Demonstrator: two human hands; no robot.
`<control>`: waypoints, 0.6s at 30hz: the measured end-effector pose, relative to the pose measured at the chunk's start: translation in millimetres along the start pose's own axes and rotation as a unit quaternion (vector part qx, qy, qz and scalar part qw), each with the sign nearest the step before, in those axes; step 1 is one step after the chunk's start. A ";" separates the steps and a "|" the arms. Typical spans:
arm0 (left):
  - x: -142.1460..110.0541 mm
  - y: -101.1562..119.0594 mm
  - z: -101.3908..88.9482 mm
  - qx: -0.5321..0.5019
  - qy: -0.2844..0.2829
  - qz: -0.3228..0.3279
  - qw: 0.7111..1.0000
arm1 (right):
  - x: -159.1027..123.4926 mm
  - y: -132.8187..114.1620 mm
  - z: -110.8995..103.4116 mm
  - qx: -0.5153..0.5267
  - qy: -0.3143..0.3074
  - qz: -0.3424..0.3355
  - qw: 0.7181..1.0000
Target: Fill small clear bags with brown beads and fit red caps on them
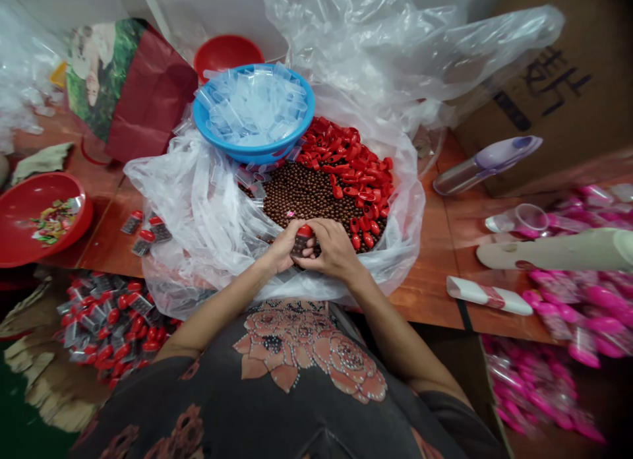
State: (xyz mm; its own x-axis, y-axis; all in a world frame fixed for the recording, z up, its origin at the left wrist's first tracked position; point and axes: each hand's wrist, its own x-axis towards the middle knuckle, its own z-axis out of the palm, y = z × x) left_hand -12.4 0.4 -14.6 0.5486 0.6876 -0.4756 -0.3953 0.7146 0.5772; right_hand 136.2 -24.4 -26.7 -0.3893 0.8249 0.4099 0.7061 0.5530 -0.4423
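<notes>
I have the left hand (281, 249) and the right hand (337, 250) closed together just below the blue plastic basin (254, 150) in this view, both clenched on a small clear tube (299, 245) with a red cap (305, 231) at its upper end and dark contents inside. The left hand wraps the tube's body, while the fingers (321, 243) of the right hand press in from the other side. The tube sits right over the edge of a heap of brown beads (301, 195), which lies against the basin inside a clear plastic bag (188, 208). Next to the beads, to the right of the basin, is a mass of loose red caps (346, 165), and the basin itself holds a pile of clear plastic tubes (254, 106). Left of the basin, several capped tubes (146, 235) lie on the wooden bench (425, 268), near a red bowl (82, 221) of colourful wrappers. More capped tubes (113, 327) are heaped below the bench's front edge. Right of the basin, pink-and-clear packaged items (578, 301) cover the end of the bench, in front of a cardboard box (544, 96).
</notes>
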 end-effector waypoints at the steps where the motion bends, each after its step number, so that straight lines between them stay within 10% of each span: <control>1: -1.1 -1.4 0.3 -0.006 -0.005 0.009 1.000 | 0.3 0.9 1.5 0.000 0.002 -0.014 1.000; 12: -40.2 18.6 -26.4 0.078 0.097 0.172 0.977 | 7.2 -12.1 21.9 0.064 -0.073 -0.052 0.994; 14: -65.2 48.4 -52.6 0.167 0.215 0.285 0.919 | 12.3 -7.5 22.3 0.066 -0.099 -0.041 0.992; 18: -123.7 109.9 -133.6 0.312 0.496 0.416 0.696 | 27.3 12.9 31.4 0.031 -0.119 -0.037 0.992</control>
State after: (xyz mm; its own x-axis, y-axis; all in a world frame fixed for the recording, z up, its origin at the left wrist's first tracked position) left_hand -222.2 11.1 19.0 -0.5784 0.8020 0.1493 0.2943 0.0345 0.9551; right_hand 116.1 8.9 -46.2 -0.5725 0.7817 0.2475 0.6356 0.6138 -0.4683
